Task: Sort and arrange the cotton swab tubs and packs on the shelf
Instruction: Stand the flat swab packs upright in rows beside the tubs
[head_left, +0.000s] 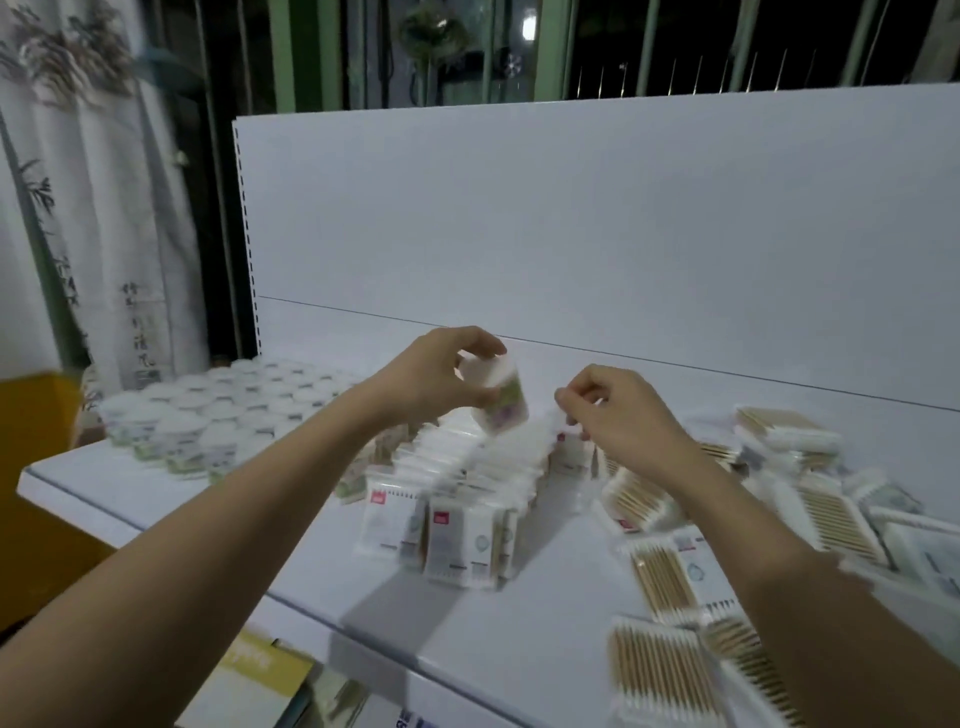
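The left hand (441, 371) curls its fingers and thumb round a small cylindrical tub (493, 397), gripping it by the white upper end and holding it tilted in the air just above the upright packs (457, 499); the tub looks like smooth plastic with a pale printed label, blurred by motion. The right hand (618, 415), just right of the tub, has its fingers bent with the tips drawn close together at the top of the far end of the upright packs; whether they pinch a pack cannot be told through the blur. The upright packs are flat, glossy rectangular pouches standing on edge in rows, white with a small red mark. Left of them stands a block of round tubs (208, 410) with white lids, packed side by side. Right of them lie loose packs (810, 499), flat and scattered, showing tan wooden sticks with white cotton tips. All rest on a smooth white shelf (156, 493) with a plain white back panel (571, 223).
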